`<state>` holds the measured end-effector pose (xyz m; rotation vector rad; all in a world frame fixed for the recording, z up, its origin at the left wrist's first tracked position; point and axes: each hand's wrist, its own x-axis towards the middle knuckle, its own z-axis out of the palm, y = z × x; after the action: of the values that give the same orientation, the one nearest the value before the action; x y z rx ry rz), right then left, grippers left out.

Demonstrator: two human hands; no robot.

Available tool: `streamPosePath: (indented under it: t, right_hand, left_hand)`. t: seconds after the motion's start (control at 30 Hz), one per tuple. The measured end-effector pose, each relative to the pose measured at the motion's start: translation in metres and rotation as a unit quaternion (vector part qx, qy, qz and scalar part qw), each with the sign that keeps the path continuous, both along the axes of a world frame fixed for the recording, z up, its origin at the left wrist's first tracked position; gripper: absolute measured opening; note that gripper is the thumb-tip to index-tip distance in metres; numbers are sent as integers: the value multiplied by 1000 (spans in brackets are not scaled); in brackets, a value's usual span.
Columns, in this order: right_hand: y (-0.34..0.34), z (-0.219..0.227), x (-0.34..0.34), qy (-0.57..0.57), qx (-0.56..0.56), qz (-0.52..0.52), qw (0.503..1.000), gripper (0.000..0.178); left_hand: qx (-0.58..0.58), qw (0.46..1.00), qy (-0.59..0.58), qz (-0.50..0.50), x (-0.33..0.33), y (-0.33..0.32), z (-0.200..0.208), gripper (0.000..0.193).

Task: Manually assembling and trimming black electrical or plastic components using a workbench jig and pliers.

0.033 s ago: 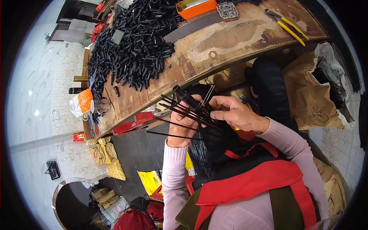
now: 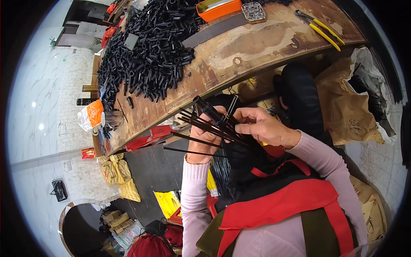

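My left hand (image 2: 205, 135) is closed around a black plastic tube (image 2: 206, 109), which resembles an umbrella runner. From this piece several thin black rods (image 2: 195, 141) fan out, most of them pointing left across my left wrist. A few more rods (image 2: 231, 104) stand up between my hands. With thumb and forefinger together, my right hand (image 2: 263, 127) pinches at the tube's lower end, beside the rod ends. What exactly lies between those fingertips is hidden. Both hands are above my lap, just in front of the table edge.
A worn wooden table (image 2: 239, 47) carries a big heap of black plastic tubes (image 2: 150, 55), an orange box (image 2: 218, 10), a small clear tray (image 2: 254, 13) and yellow-handled pliers (image 2: 324, 31). An open paper sack (image 2: 342, 103) stands at right. Bundled rods (image 2: 219, 171) lie below my hands.
Both hands keep nearly the same place and grip. The upright rods between them have shifted very slightly, and the light on them differs.
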<state>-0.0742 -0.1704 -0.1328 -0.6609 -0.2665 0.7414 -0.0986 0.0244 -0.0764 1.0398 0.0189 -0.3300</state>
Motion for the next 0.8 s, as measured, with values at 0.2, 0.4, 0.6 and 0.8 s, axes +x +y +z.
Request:
streamPosePath:
  t: [0.2,0.4,0.6,0.8]
  right_hand:
    - [-3,-7,3,85,67,48,993,12]
    - [-8,-1,-3,104,96,68,987,16]
    - [-4,3,-15,108,100,4,989,16]
    - [12,16,-25,73,27,-186,979,15]
  left_hand:
    - [74,996,-38,-44,10,1,-3,41]
    - [83,986,-129,-62,13,4,-14,39]
    - [55,991,-123,-26,8,-15,-11,40]
    - [-46,984,37,167,-7,-24,-33,15]
